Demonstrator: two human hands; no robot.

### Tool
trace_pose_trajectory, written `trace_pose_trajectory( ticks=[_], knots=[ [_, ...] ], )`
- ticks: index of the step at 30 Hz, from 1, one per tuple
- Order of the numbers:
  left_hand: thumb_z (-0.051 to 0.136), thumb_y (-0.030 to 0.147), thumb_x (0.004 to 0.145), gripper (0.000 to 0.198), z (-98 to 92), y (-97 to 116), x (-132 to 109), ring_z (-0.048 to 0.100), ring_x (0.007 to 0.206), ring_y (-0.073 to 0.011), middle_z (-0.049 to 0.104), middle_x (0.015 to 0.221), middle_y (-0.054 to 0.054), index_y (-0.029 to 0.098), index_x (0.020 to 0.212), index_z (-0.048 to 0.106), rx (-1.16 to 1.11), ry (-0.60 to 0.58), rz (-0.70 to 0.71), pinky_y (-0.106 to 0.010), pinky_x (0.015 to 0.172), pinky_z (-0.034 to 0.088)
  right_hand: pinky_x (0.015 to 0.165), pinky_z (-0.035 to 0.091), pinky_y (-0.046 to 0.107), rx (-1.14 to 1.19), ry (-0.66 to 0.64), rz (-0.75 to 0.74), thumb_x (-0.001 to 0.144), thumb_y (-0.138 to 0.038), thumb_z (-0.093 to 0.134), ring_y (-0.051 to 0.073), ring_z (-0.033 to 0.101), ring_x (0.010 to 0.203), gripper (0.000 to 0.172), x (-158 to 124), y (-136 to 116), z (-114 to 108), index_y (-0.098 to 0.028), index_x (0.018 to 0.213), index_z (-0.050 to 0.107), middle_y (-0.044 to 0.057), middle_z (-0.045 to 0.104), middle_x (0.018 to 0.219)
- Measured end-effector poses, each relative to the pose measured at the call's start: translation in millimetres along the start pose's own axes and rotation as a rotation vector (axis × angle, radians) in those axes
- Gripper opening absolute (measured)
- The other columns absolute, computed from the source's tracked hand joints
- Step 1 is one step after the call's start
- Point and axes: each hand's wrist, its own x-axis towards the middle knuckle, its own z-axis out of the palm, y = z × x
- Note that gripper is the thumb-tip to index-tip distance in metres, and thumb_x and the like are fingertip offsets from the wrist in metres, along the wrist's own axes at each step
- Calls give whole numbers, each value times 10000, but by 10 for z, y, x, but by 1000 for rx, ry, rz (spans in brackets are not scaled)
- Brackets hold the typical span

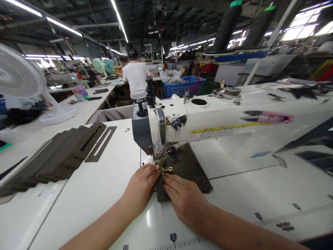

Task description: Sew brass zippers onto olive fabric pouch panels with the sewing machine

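Under the presser foot of a white sewing machine (221,119) lies a dark olive panel (196,170), spreading out to the right of the needle area. A narrow strip (161,194) of the same colour runs from the foot towards me, with a brass-coloured zipper pull (168,169) on it. My left hand (142,184) pinches the strip's left edge just in front of the foot. From the right, my right hand (186,196) presses its closed fingers onto the work beside the zipper pull. The fingertips partly hide the zipper.
Overlapping olive pieces (54,156) lie to the left, with a slotted piece (101,144) at their end. A white fan (52,111) stands beyond them. Thread cones (226,27) rise at the upper right. Further back are a person in a white shirt (136,80) and a blue basket (183,86).
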Motion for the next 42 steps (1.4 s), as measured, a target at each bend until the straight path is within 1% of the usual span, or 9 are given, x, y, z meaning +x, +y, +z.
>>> trace_pose_trajectory(
  ticks=[7,11,14,16,19,25,29,38,42],
  knots=[
    [389,110,840,232,26,-75,39,583,953,-225,610,926,-119,138,1016,539,-12,-7,-17,-362,814,528,870,479,312,135,-75,51,817,-97,394,218,591,929,270,38,61,-67,-44,909,641,149,657,957],
    [452,116,772,331,-46,-30,23,540,1050,-248,600,1021,-135,122,1095,525,33,-157,-44,-438,944,433,827,478,285,332,-138,301,852,-250,461,169,592,888,195,81,172,-191,-150,943,602,78,643,954],
    [468,108,722,399,-112,50,25,516,1088,-252,588,1081,-129,119,1116,531,83,-267,-122,-472,1001,354,757,464,333,127,-159,433,820,-250,518,207,565,848,140,167,284,-109,-154,890,593,85,614,883],
    [460,111,719,409,-134,95,28,520,1079,-244,580,1099,-130,116,1121,535,105,-294,-168,-465,1013,333,739,438,344,-24,-244,415,794,-231,559,229,549,839,99,233,337,-2,-151,835,600,92,608,859],
    [446,104,718,422,-128,120,18,518,1079,-230,571,1107,-134,114,1131,533,116,-295,-197,-435,1026,314,710,402,314,-96,-331,355,833,-180,502,212,549,782,120,306,367,125,-155,768,600,83,618,810],
    [443,91,704,418,-78,82,-4,531,1046,-221,576,1065,-118,123,1112,528,133,-260,-178,-445,1053,253,711,363,298,-127,-305,390,847,-210,490,201,555,777,140,310,393,178,-147,783,598,83,628,812],
    [446,70,669,416,-63,82,11,530,1045,-226,579,1053,-112,139,1072,527,123,-210,-167,-464,1033,282,697,358,298,-127,-296,483,781,-334,586,208,559,802,178,305,411,151,-157,772,595,67,630,802],
    [468,50,657,459,-48,83,14,521,1054,-249,552,1105,-127,145,1101,534,116,-232,-129,-478,1001,315,721,394,360,-201,-350,713,844,-305,426,268,595,829,267,417,398,295,-138,794,629,119,658,815],
    [479,53,671,420,-46,78,15,513,1062,-259,558,1092,-132,134,1076,554,121,-227,-120,-481,995,320,662,435,357,-230,-377,735,862,-253,365,266,612,756,322,487,402,311,-113,794,647,143,655,786]
  ],
)
